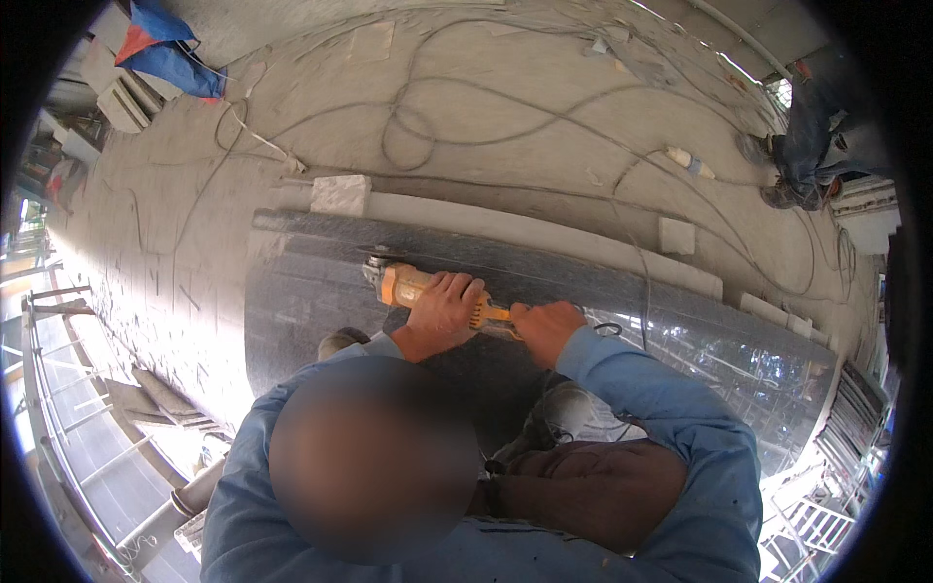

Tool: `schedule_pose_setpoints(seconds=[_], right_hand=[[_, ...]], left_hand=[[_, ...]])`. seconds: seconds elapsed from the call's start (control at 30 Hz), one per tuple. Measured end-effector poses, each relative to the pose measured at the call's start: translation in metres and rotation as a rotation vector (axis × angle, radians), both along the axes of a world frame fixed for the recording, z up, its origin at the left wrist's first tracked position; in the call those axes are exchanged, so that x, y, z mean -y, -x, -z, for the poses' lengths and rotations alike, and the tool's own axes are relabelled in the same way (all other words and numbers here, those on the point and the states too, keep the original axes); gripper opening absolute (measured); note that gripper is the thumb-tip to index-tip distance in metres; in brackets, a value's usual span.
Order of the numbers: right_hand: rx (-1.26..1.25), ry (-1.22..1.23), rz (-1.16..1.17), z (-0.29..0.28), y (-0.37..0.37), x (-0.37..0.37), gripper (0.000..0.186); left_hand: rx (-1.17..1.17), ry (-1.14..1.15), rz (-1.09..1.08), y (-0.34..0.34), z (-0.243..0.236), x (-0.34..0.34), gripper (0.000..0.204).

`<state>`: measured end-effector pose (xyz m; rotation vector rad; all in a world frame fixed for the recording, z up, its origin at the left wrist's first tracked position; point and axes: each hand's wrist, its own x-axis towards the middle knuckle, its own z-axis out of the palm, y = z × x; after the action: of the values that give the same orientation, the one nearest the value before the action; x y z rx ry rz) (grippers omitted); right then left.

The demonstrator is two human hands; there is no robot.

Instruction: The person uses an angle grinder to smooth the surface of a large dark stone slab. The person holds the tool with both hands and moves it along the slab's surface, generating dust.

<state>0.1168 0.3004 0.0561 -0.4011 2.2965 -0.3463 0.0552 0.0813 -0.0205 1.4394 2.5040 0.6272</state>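
Gripping orange, grey-headed grinder (401,286), left hand (444,313) and right hand (549,327) curled round it

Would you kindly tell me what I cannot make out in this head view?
All in the head view:
- Middle of the orange grinder: covered by the left hand.
- Palm of the right hand: turned from view.
- Whether the disc touches the dark slab: too small to tell.
- Upper body above the other person's legs: cut off by the dark rim.

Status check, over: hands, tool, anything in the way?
Left hand gripping orange angle grinder, right hand on its rear end. Disc over dark slab, contact unclear. Cord crosses slab, right of hands.
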Motion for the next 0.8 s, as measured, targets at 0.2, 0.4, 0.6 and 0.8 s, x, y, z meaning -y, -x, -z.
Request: schedule_pose_setpoints(seconds=[0.2,0.4,0.6,0.8], right_hand=[[-0.021,0.028,0.011,0.009,0.007,0.009,0.029],[-0.053,0.038,-0.009,0.019,0.023,0.016,0.027],[-0.083,0.086,0.025,0.032,0.026,0.024,0.031],[-0.037,0.070,-0.005,0.022,0.037,0.034,0.030]], left_hand=[[0.006,0.001,-0.045,0.006,0.004,0.008,0.072],[0.002,0.067,-0.049,0.022,0.009,0.017,0.070],[-0.032,0.035,-0.056,0.027,0.015,0.026,0.078],[-0.025,0.036,-0.051,0.033,0.020,0.038,0.077]])
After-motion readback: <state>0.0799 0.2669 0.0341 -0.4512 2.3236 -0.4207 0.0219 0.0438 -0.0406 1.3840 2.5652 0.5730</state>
